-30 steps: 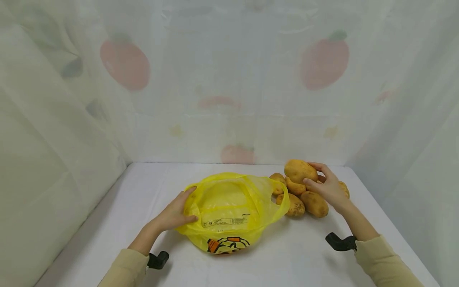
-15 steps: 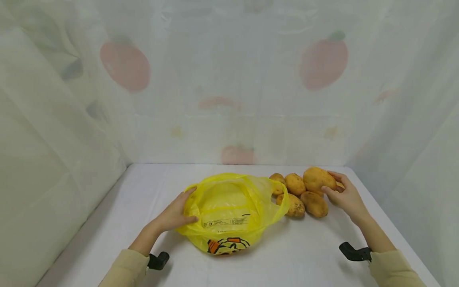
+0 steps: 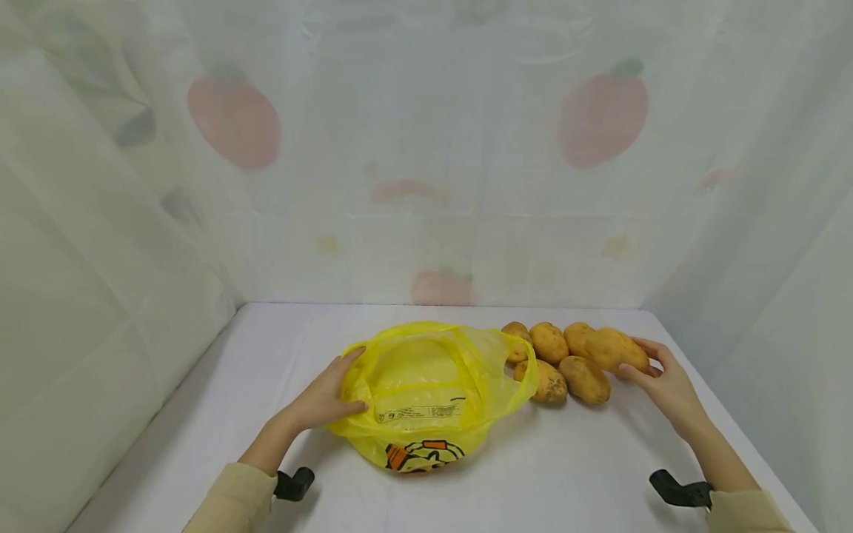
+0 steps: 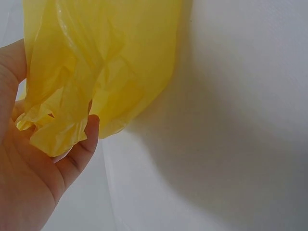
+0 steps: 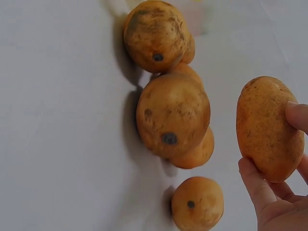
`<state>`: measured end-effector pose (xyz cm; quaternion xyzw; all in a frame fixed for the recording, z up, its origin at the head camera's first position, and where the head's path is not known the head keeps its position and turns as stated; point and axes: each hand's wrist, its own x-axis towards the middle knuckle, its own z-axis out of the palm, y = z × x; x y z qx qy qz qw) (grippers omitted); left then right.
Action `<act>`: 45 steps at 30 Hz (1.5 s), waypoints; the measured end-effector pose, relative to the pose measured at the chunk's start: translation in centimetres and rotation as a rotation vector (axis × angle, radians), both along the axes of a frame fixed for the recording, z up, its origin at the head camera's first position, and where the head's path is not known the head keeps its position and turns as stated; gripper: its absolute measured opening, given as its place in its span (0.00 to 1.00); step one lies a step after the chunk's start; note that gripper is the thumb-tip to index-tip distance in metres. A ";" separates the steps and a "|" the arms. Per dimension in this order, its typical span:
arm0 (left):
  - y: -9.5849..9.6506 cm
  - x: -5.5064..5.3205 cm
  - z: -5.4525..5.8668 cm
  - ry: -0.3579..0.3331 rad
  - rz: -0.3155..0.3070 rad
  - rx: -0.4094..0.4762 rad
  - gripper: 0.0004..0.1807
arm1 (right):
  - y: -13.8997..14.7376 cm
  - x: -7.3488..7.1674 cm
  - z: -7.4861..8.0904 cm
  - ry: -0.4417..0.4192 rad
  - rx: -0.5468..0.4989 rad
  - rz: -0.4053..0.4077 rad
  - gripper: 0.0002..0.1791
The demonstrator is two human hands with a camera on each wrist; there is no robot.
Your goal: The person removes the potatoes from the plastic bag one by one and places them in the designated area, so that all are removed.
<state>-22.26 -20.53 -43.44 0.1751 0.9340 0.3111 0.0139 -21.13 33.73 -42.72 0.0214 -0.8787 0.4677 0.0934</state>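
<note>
A yellow plastic bag (image 3: pixel 433 370) lies with its mouth spread toward me in the middle of the table. My left hand (image 3: pixel 328 392) grips its left side; in the left wrist view, bunched yellow plastic (image 4: pixel 62 110) sits between thumb and fingers. At the right, my right hand (image 3: pixel 666 385) holds a potato (image 3: pixel 616 351) by its right end. The right wrist view shows this held potato (image 5: pixel 268 129) pinched between thumb and fingertips, beside the loose ones. Several other potatoes (image 3: pixel 585 380) lie between bag and right hand, partly behind the bag's handle loop (image 3: pixel 523 381).
A white cloth covers the table (image 3: pixel 533 474). Pale curtains printed with fruit (image 3: pixel 603 118) stand behind and along both sides. A black wrist mount (image 3: pixel 293 485) sits under the left wrist and another mount (image 3: pixel 680 490) under the right.
My right hand has carried the potato rightward and lower, from over the middle of the pile to its right end. The left hand and the bag have stayed in place.
</note>
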 end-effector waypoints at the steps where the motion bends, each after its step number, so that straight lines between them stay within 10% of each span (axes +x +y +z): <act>1: 0.0 0.0 0.0 -0.002 0.002 -0.003 0.51 | 0.2 0.1 -0.1 -0.005 0.008 -0.006 0.38; 45: 0.1 -0.3 0.0 -0.021 0.005 0.010 0.51 | 4.5 3.0 -4.2 -0.332 0.019 -0.001 0.45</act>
